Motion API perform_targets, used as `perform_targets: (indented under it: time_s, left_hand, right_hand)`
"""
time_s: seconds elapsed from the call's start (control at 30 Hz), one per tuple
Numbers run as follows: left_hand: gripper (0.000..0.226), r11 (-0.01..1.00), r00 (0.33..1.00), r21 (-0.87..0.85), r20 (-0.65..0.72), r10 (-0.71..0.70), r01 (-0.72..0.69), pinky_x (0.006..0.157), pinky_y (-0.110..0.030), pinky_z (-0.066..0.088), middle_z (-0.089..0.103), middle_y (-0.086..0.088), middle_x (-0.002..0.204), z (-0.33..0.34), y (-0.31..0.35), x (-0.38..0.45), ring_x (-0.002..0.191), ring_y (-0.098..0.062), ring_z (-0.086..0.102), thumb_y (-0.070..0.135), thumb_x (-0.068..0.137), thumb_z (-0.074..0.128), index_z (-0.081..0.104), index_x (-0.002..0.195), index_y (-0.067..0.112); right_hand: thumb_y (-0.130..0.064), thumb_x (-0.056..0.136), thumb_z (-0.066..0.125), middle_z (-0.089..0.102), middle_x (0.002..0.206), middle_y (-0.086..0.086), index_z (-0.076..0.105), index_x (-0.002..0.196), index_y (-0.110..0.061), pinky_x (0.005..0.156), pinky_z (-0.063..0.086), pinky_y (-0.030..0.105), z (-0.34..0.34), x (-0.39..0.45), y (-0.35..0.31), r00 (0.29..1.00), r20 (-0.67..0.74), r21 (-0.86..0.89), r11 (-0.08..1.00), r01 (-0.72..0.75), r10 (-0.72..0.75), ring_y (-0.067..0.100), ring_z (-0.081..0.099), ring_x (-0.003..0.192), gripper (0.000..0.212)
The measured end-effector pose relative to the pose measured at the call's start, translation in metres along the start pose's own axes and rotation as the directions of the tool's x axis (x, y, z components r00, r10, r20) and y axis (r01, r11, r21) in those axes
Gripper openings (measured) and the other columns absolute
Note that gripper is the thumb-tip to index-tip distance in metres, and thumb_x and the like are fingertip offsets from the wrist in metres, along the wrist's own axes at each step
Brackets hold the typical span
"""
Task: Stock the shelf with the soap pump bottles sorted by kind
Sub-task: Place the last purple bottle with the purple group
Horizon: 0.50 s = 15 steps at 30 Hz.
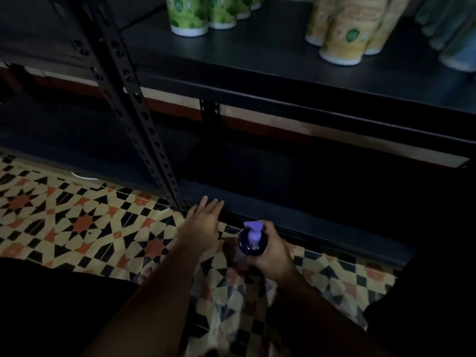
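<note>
My right hand (273,256) grips a dark purple soap pump bottle (251,244) with a lilac pump head, held upright low over the floor, just in front of the bottom shelf's edge. My left hand (203,222) is stretched forward with straight fingers toward the foot of the shelf post and holds nothing. On the upper shelf (257,55) stand green-labelled bottles (188,16) at the left, yellow-labelled bottles (345,37) to their right, and blue-labelled bottles (456,45) at the far right, only their lower parts showing.
A black perforated steel post (134,104) runs diagonally down to the floor by my left hand. The bottom shelf (283,176) is dark and looks bare. The floor has patterned tiles (77,222). Crinkled clear plastic (231,305) lies on the floor between my forearms.
</note>
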<state>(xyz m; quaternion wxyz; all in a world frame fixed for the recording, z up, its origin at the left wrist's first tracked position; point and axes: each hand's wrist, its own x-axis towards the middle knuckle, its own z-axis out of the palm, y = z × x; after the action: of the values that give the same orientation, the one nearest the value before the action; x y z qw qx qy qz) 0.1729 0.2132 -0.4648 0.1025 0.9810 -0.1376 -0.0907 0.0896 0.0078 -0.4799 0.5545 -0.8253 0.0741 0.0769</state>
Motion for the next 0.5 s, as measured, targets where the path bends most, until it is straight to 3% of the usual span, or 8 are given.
perform_targets:
  time_s: [0.13, 0.27, 0.4, 0.5]
  left_hand:
    - [0.059, 0.99, 0.984, -0.057, -0.126, 0.123, -0.131, 0.115, -0.039, 0.033, 0.047, -0.001, 0.154, -0.017, 0.029, -0.003, 0.144, -0.026, 0.037, 0.012, 0.102, 0.051, 0.037, 0.159, 0.021]
    - [0.05, 0.951, 0.934, -0.12, -0.261, 0.245, -0.283, 0.099, -0.044, 0.047, 0.06, -0.003, 0.133, -0.036, 0.062, 0.0, 0.12, -0.03, 0.053, 0.005, 0.099, 0.054, 0.053, 0.148, 0.017]
    - [0.047, 0.867, 0.827, -0.149, -0.411, 0.383, -0.475, 0.092, -0.045, 0.052, 0.065, -0.002, 0.122, -0.066, 0.116, 0.0, 0.109, -0.027, 0.057, 0.0, 0.095, 0.059, 0.061, 0.14, 0.015]
    - [0.044, 0.801, 0.734, -0.137, -0.511, 0.447, -0.583, 0.091, -0.042, 0.052, 0.067, 0.0, 0.119, -0.09, 0.162, -0.003, 0.108, -0.024, 0.059, 0.0, 0.093, 0.063, 0.065, 0.134, 0.015]
  right_hand:
    - [-0.025, 0.042, 0.091, 0.071, 0.111, -0.008, 0.054, 0.113, -0.036, 0.09, 0.059, 0.042, -0.042, -0.015, -0.012, 0.987, -0.161, 0.075, 0.997, -0.006, 0.018, 0.011, 0.07, 0.1, 0.081]
    - [-0.02, 0.046, 0.095, 0.07, 0.113, -0.005, 0.058, 0.115, -0.028, 0.093, 0.058, 0.038, -0.087, -0.037, -0.028, 0.972, -0.234, 0.134, 0.99, 0.037, -0.004, 0.014, 0.068, 0.105, 0.079]
    - [0.008, 0.061, 0.093, 0.07, 0.119, 0.007, 0.06, 0.122, -0.011, 0.087, 0.055, 0.025, -0.13, -0.065, -0.052, 0.939, -0.342, 0.251, 0.96, 0.126, -0.034, 0.015, 0.069, 0.107, 0.072]
    - [0.009, 0.068, 0.088, 0.07, 0.121, 0.007, 0.061, 0.126, -0.011, 0.083, 0.055, 0.021, -0.16, -0.086, -0.073, 0.897, -0.437, 0.32, 0.921, 0.221, -0.063, 0.015, 0.07, 0.107, 0.067]
